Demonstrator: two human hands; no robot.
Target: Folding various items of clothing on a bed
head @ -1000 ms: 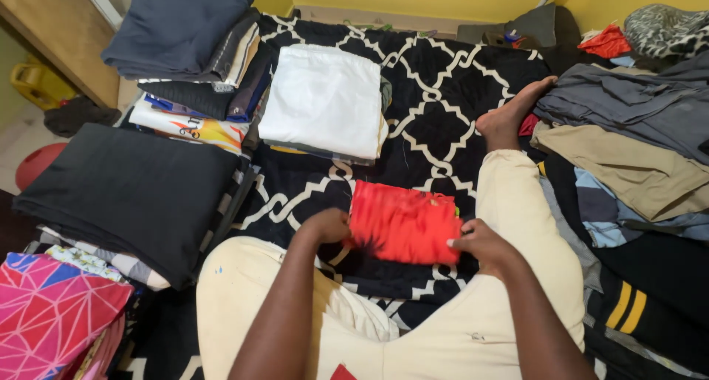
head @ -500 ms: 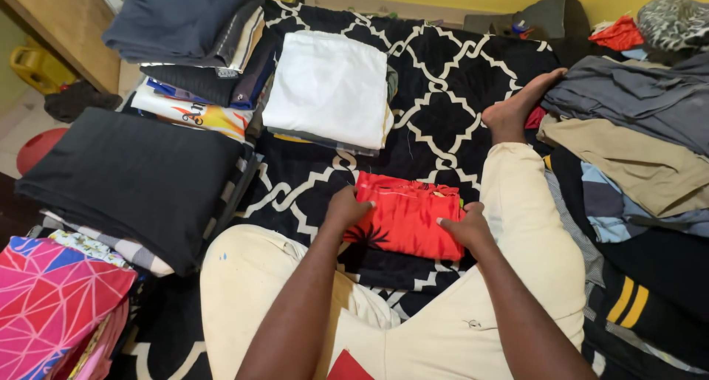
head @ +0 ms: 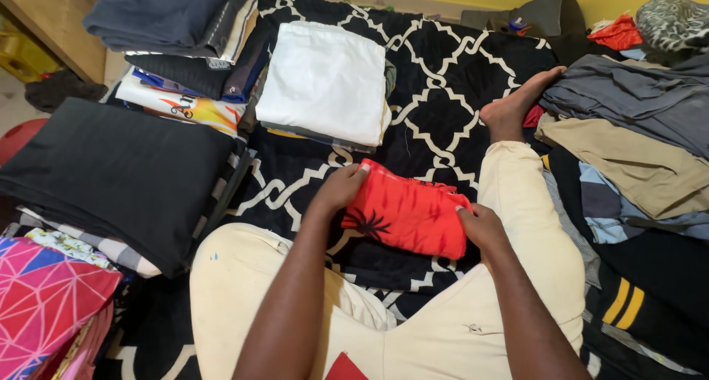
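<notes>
Hands meet on a folded red cloth [head: 408,214] lying on the black-and-white patterned blanket [head: 443,77] between the person's knees. The left hand [head: 338,190] lies fairly flat on the cloth's left edge, fingers curled over the top corner as if pinning the fold; the right hand [head: 481,228] closes on the right edge, thumb on top, which would keep the layers squared. Its spot between the legs keeps it within reach of both arms. Finished stacks ring this spot: a white pile [head: 325,81] just beyond the cloth, a black pile [head: 111,173] to the left over striped and patterned pieces, dark folded garments [head: 166,14] at top left. Loose grey and tan clothing [head: 635,129] lies heaped on the right, by the bare foot [head: 517,103].
</notes>
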